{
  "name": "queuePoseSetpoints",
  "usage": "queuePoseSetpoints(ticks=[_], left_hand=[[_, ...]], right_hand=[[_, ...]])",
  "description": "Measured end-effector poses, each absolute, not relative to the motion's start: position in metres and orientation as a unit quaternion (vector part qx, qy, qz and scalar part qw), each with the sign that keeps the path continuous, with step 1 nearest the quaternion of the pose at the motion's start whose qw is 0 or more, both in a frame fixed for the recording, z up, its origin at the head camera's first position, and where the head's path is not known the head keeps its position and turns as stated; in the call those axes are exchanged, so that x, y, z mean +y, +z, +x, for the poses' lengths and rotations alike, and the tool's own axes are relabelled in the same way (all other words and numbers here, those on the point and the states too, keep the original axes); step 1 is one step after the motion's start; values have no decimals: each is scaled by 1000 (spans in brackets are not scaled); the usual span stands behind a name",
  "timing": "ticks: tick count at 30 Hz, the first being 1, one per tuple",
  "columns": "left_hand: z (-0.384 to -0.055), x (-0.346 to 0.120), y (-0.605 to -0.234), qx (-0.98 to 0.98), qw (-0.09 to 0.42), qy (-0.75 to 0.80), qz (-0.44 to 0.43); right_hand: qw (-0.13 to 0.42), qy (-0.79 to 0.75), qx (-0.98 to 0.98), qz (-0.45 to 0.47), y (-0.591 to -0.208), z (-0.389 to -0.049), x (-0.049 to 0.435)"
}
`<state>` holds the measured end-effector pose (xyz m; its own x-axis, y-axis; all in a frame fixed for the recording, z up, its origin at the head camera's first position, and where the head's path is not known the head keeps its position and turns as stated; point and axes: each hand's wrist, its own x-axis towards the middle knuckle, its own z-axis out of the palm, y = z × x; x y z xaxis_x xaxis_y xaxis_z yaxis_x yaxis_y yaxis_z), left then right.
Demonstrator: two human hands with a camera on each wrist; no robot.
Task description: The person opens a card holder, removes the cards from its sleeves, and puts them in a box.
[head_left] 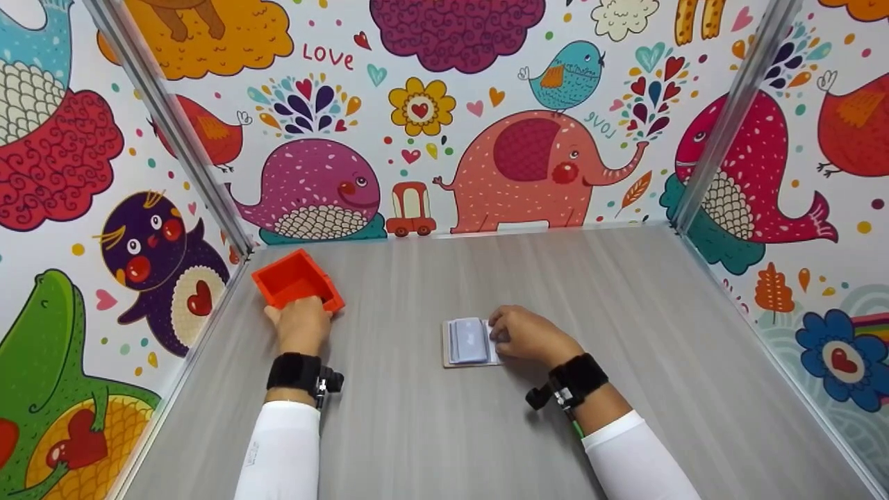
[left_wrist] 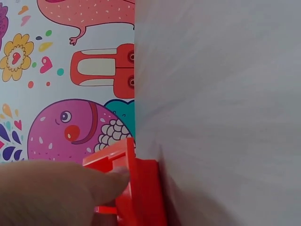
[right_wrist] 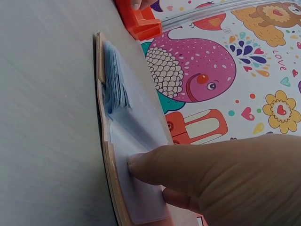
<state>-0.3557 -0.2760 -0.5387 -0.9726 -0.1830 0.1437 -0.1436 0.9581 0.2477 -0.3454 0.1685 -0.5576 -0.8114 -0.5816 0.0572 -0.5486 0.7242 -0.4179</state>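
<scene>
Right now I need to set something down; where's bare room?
The grey tabletop is bare between the open orange plastic box and the rectangular brown-backed booklet, and from the right hand to the printed right wall. Crowded: the box, with the left hand, and the booklet.

Right hand [right_wrist: 225,176] on the open booklet [right_wrist: 141,141]: one digit tip presses the clear sleeve on the near side, second fingertip at the sleeve's edge. Stack of bluish sleeves [right_wrist: 115,82] fans at the far side, tan cover beneath. Grey tabletop [right_wrist: 47,117] under it. Orange-red bin [right_wrist: 143,26] beyond, left hand's fingertip [right_wrist: 136,4] at it. Printed wall [right_wrist: 254,89] behind.
</scene>
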Motion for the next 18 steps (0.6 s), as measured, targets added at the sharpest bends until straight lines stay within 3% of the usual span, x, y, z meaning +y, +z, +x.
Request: queuePoseSetpoints(ticks=[11, 18], left_hand=[[-350, -254, -521, -979, 172, -109, 26], [-343, -209, -516, -976, 154, -130, -79]], right_hand=[[41, -216, 929, -298, -557, -344, 171], [44, -218, 930, -291, -558, -344, 169]])
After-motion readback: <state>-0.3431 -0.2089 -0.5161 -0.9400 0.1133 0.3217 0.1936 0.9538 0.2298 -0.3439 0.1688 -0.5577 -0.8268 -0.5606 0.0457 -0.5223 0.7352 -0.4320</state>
